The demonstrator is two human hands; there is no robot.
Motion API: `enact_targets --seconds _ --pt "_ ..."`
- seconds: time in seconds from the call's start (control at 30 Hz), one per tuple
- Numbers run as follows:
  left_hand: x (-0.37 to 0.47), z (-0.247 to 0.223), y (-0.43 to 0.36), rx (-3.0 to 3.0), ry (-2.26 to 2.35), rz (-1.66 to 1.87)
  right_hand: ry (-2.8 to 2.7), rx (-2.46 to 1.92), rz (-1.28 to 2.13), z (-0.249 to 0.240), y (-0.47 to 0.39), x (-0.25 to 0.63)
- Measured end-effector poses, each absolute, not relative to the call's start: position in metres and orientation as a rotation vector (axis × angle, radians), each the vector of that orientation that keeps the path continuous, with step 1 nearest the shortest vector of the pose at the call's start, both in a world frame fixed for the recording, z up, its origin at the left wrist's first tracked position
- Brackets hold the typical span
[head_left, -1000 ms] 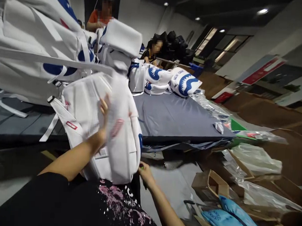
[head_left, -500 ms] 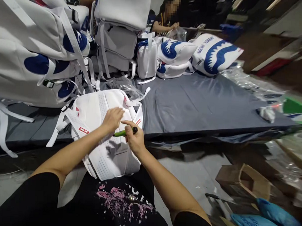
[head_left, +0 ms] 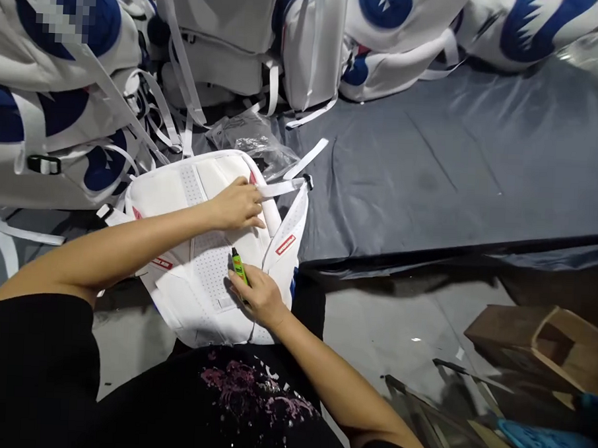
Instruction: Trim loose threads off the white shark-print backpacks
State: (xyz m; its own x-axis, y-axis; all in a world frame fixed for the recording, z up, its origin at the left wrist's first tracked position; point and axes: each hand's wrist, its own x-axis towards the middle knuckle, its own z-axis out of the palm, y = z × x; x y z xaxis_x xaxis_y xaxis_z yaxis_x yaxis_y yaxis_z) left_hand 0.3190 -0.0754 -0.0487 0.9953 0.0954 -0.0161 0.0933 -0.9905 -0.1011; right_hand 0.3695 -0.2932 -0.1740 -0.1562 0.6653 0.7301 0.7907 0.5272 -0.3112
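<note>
Marker (head_left: 238, 262) partly hid. by R hand (head_left: 260, 293); rear bags (head_left: 312, 53) cut off @ top.

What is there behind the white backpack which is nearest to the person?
Behind the backpack, a clear plastic bag lies on the grey cover, with other backpacks farther back. The front one hides part of the cover's edge; anything underneath cannot be seen.

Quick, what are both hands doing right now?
Left hand: on the white backpack, by a strap; grip unclear.
Right hand: closed, holding a green marker-like item.
</note>
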Motion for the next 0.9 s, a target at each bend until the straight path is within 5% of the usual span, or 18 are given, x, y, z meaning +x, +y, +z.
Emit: enact_targets --seconds 0.23,0.5,0.9 --pt "0.314 -0.047 -0.047 -2.950 0.039 0.204 -1.891 -1.201 -0.088 -0.174 -0.290 0.373" --pt "0.280 0.007 0.025 -2.945 -0.223 0.090 -1.818 -1.131 -0.111 -0.174 -0.288 0.375" --pt "0.282 -0.067 -0.107 -2.998 -0.439 -0.299 -0.912 -1.284 0.391 -0.103 -0.274 0.407"
